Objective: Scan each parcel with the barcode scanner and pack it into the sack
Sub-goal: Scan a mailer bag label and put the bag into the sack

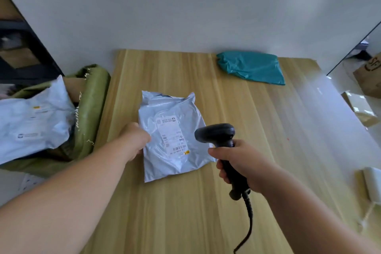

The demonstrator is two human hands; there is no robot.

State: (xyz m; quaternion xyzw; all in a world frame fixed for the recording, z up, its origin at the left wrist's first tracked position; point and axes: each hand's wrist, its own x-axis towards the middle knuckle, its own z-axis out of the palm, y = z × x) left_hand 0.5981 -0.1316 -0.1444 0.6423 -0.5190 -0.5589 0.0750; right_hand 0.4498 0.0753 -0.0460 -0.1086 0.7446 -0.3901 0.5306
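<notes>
A grey plastic parcel (171, 136) with a white shipping label lies flat on the wooden table (257, 130). My left hand (135, 139) grips the parcel's left edge. My right hand (241, 166) holds a black barcode scanner (219, 137) by its handle, with the head just right of the label and pointing toward it. A teal parcel (251, 67) lies at the table's far right. The green woven sack (90, 105) stands open off the table's left edge, with a large grey parcel (31, 119) inside.
The scanner's coiled black cable (248, 225) trails toward the table's near edge. A white wall runs behind the table. Dark shelving (24, 51) stands at the far left. Brown cardboard boxes (369, 76) sit on the floor to the right. A white object (372, 183) lies at the right table edge.
</notes>
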